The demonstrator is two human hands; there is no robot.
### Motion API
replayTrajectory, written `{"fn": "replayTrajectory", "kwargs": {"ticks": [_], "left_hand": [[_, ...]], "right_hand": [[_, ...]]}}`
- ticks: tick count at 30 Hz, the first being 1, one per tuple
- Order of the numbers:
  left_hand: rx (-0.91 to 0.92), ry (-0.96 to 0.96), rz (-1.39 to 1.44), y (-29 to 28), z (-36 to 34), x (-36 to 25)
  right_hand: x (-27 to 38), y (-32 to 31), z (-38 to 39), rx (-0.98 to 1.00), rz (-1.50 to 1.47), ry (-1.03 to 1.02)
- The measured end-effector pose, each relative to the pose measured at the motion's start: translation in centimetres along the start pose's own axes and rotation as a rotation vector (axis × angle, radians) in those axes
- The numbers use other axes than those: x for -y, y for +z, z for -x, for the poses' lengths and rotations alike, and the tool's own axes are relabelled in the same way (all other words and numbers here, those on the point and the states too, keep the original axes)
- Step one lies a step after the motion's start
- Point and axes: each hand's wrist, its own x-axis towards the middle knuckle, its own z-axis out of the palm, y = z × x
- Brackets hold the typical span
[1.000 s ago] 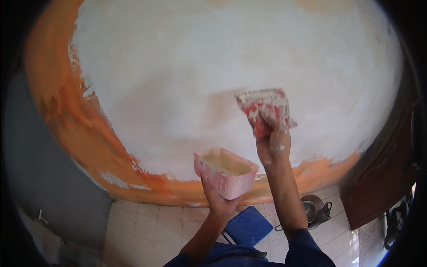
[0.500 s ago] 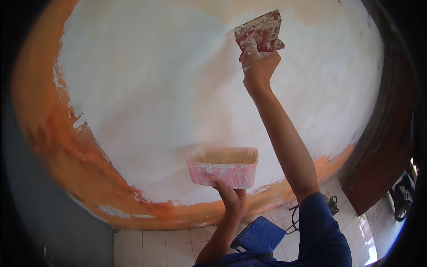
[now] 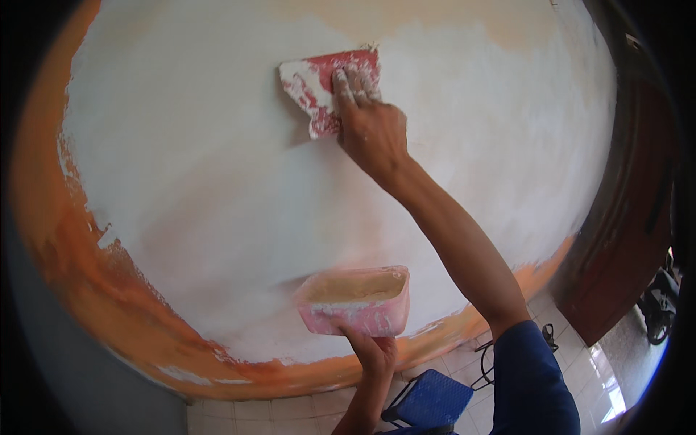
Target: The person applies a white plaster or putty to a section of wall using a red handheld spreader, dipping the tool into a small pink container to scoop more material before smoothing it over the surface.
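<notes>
My right hand grips a red putty scraper against the upper part of the wall, fingers pressed on its smeared face. White paste coats the blade and my fingertips. Lower down, my left hand supports a pink plastic tub from beneath, its thumb on the near side. Off-white putty lies inside the tub, and streaks of it mark the outer wall. Pale coating covers most of the wall, with orange paint showing around its left and lower margins.
A blue stool stands on the white tiled floor below the tub. To the right is a dark red-brown door, with a motorcycle partly visible beyond it. A grey wall borders the lower left.
My right hand has moved left and down with the scraper, which has turned so its other face shows. The tub in my left hand sits slightly lower and tips more toward me.
</notes>
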Motion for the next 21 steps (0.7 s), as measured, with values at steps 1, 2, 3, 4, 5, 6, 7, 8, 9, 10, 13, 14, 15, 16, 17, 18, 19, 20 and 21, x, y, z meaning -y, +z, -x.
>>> {"fn": "replayTrajectory", "kwargs": {"ticks": [1,2,3,4,5,6,7,8,9,10,13,14,15,16,17,18,19,20,21], "left_hand": [[0.012,0.015,0.008,0.4,-0.2,-0.2],[0.022,0.031,0.017,0.6,-0.2,-0.4],[0.016,0.032,0.031,0.5,0.1,-0.1],[0.030,0.028,0.031,0.4,0.0,0.3],[0.044,0.025,0.030,0.3,-0.2,0.6],[0.064,0.029,0.028,0.2,-0.2,0.7],[0.065,0.038,0.033,0.2,-0.2,0.9],[0.065,0.048,0.038,0.2,-0.2,1.1],[0.069,0.057,0.045,0.2,-0.2,1.4],[0.082,0.056,0.070,0.2,-0.2,1.9],[0.107,0.015,0.169,-0.1,-1.0,4.0],[0.139,0.082,0.142,0.2,-1.5,4.7],[0.167,0.148,0.113,0.3,-2.2,5.6],[0.194,0.214,0.083,0.4,-2.8,6.3],[0.186,0.275,0.056,0.9,-3.3,7.0],[0.174,0.343,0.023,1.4,-3.7,7.3],[0.162,0.411,-0.011,1.7,-4.1,7.3],[0.147,0.438,-0.042,2.0,-4.4,7.9],[0.131,0.469,-0.075,2.3,-4.8,8.3]], "right_hand": [[0.3,0.0,0.5,0.004,-0.012,-0.032],[0.6,-0.1,0.8,0.008,-0.026,-0.064],[0.6,-0.4,1.1,0.054,-0.031,-0.054],[0.4,-0.7,1.0,0.086,-0.024,-0.054],[0.2,-1.1,0.6,0.117,-0.019,-0.054],[0.2,-1.5,0.4,0.140,-0.017,-0.056],[0.3,-1.6,0.8,0.145,-0.018,-0.070],[0.4,-1.5,1.5,0.149,-0.020,-0.085],[0.6,-1.5,2.1,0.151,-0.018,-0.102],[0.7,-1.5,2.7,0.113,-0.031,-0.118],[1.5,-1.4,4.5,0.119,-0.110,-0.143],[1.7,-1.9,4.7,0.099,-0.145,-0.149],[2.0,-2.4,5.0,0.082,-0.181,-0.153],[2.3,-2.8,5.2,0.065,-0.217,-0.157],[2.3,-3.4,5.3,0.022,-0.288,-0.166],[2.5,-4.1,5.2,-0.024,-0.367,-0.172],[2.8,-4.9,5.0,-0.071,-0.447,-0.178],[2.3,-5.8,4.9,-0.073,-0.476,-0.121],[1.8,-6.7,4.5,-0.078,-0.508,-0.064]]}}
